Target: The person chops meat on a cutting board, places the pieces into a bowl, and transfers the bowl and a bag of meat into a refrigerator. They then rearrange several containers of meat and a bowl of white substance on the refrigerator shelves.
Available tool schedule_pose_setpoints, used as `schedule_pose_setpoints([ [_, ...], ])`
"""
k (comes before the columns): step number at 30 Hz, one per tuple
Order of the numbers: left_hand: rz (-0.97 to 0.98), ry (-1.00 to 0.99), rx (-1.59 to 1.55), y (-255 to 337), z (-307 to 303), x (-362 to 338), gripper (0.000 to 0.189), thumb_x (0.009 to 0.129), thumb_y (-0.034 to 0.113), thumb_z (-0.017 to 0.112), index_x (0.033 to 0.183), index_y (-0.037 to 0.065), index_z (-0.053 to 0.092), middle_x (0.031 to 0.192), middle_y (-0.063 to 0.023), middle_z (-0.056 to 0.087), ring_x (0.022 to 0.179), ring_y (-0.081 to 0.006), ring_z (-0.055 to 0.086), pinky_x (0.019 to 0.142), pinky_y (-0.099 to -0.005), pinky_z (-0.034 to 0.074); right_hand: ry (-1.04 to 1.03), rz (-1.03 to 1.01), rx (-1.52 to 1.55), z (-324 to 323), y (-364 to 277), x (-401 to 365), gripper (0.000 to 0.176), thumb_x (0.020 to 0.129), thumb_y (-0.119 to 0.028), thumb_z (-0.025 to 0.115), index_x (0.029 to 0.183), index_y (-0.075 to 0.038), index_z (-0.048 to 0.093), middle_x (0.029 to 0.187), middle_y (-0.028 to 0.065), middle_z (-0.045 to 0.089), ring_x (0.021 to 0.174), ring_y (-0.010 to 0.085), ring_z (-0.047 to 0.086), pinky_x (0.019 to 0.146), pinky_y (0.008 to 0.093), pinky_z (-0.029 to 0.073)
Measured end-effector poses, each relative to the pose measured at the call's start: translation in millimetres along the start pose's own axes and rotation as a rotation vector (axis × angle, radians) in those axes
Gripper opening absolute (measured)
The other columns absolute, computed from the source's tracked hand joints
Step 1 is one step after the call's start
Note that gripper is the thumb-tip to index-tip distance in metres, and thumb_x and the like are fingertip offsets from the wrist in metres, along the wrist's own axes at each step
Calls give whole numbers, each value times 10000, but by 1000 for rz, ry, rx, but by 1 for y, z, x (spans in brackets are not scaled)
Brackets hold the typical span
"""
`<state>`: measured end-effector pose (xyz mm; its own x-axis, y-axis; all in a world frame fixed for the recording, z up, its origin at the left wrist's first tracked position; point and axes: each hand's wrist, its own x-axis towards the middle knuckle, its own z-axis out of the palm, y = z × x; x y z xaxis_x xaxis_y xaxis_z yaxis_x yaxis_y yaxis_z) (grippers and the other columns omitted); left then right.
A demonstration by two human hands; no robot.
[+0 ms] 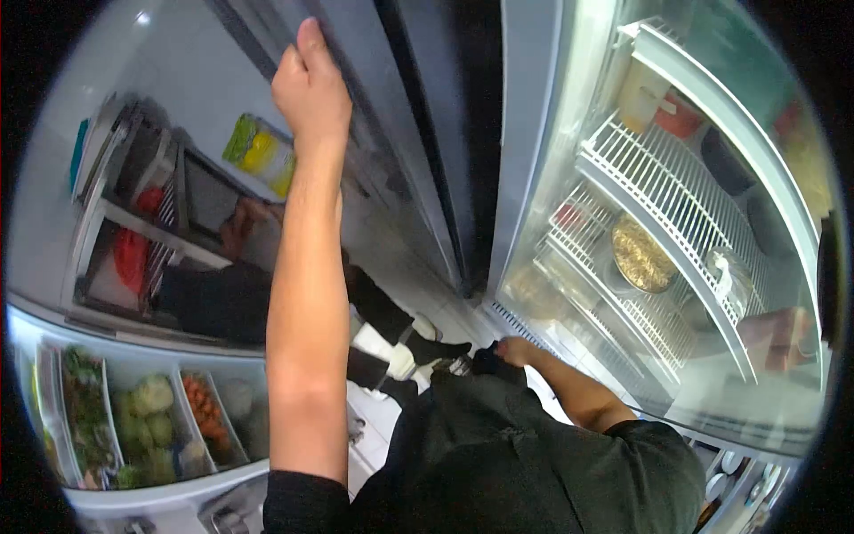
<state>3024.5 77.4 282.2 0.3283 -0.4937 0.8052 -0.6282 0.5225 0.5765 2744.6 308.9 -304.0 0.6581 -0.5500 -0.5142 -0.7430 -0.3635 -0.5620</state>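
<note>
My left arm stretches up across a grey metal door panel [391, 107]. At its end my left hand [311, 93] is closed, thumb on top, against the panel; what its fingers grip is hidden. A green and yellow packet [262, 156] shows just left of my forearm. Low in the middle, my right hand [513, 351] is closed beside my dark shirt, at some dark cloth-like thing [489, 360] that I cannot make out clearly.
At right, a glass-doored fridge has wire shelves [658, 169] with a round tray of food [642, 254]. Lower left, a case holds greens [84, 400] and carrots [205, 409]. Red bags [132, 258] and a dark sleeve [213, 289] show at left, possibly reflected.
</note>
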Motion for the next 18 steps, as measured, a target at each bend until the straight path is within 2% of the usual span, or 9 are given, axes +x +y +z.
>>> schedule_pose_setpoints([
  [2,1,-21,-43,0,1,2,607,1062,489,461,794,-41,587,662,-53,518,706,-130,460,659,-339,424,458,8,253,-45,-47,-13,391,934,-335,607,1141,-9,667,1061,262,670,1038,440,635,909,479,508],
  [4,96,38,-4,0,4,2,604,1060,480,456,804,-45,608,678,-70,578,701,-152,507,668,-353,444,715,-44,333,-128,-121,-24,413,946,-290,615,1242,-2,619,1154,256,635,1083,443,611,919,469,503],
  [6,119,60,53,-1,5,3,528,1058,412,481,825,-37,632,691,-78,609,697,-167,561,670,-357,476,942,-188,318,-197,-176,-27,451,954,-273,637,1305,-2,561,1308,242,564,1234,423,546,1015,451,466],
  [8,72,6,-9,4,6,2,586,1069,474,432,1052,-69,651,951,-144,679,926,-227,618,841,-369,476,1170,-366,276,-275,-238,-51,453,933,-215,658,1306,22,557,1406,256,500,1323,423,485,1110,476,396],
  [9,46,-26,-37,6,5,3,648,1075,505,407,1165,-85,660,1081,-176,714,1040,-257,646,926,-374,475,1324,-437,193,-306,-260,-55,451,933,-192,631,1326,7,534,1415,260,476,1293,457,474,1079,509,407],
  [12,58,-116,-94,9,-3,2,672,1074,510,398,1127,-107,658,1022,-190,721,992,-253,655,913,-365,476,1811,-638,138,-396,-301,-53,464,914,-174,634,1325,14,533,1406,276,482,1273,482,469,1077,523,396],
  [14,46,-176,-86,1,-9,7,677,1061,526,439,1174,-105,656,1062,-176,716,1006,-231,641,922,-340,478,1875,-599,65,-448,-315,-51,475,894,-155,675,1307,43,548,1392,292,489,1301,415,492,1103,460,387],
  [16,2,-233,-184,0,-13,10,676,1052,530,468,1201,-102,655,1087,-169,714,1020,-225,637,930,-328,479,2053,-726,94,-506,-325,-38,609,1021,-297,556,1546,-74,344,1583,281,299,1447,478,300,1193,504,244],
  [18,6,-262,-243,8,-17,10,674,1036,535,504,1239,-91,650,1128,-167,710,1045,-214,634,939,-314,480,2141,-682,6,-534,-328,-33,590,1018,-290,560,1529,-64,373,1553,293,343,1437,472,323,1188,495,259],
])
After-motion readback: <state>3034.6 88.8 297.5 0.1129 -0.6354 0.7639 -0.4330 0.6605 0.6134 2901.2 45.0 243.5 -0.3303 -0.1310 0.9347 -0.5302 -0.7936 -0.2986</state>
